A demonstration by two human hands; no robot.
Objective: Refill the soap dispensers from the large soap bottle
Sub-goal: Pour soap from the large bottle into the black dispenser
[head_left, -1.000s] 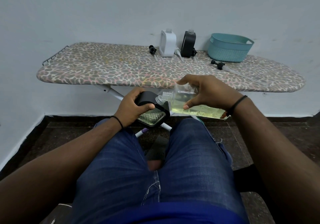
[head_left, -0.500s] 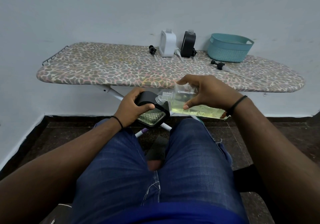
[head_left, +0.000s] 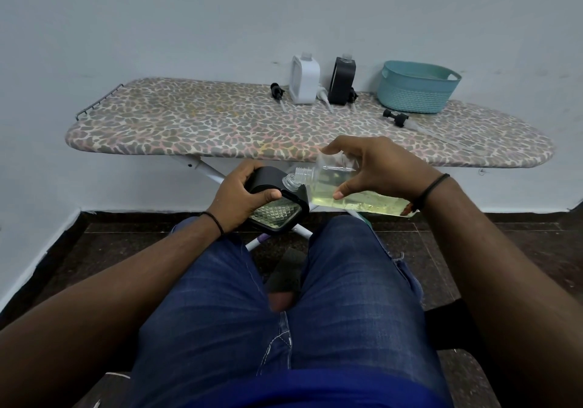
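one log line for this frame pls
phase: pouring | left hand: holds black dispenser | right hand: tilts soap bottle, neck at dispenser mouth

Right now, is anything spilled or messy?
No spill shows. The large soap bottle lies tipped over the black dispenser on purpose. Three pump tops lie loose on the ironing board, taken off for refilling.

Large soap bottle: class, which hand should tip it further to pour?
Right. The right hand already grips the large soap bottle; the left hand holds the black dispenser.
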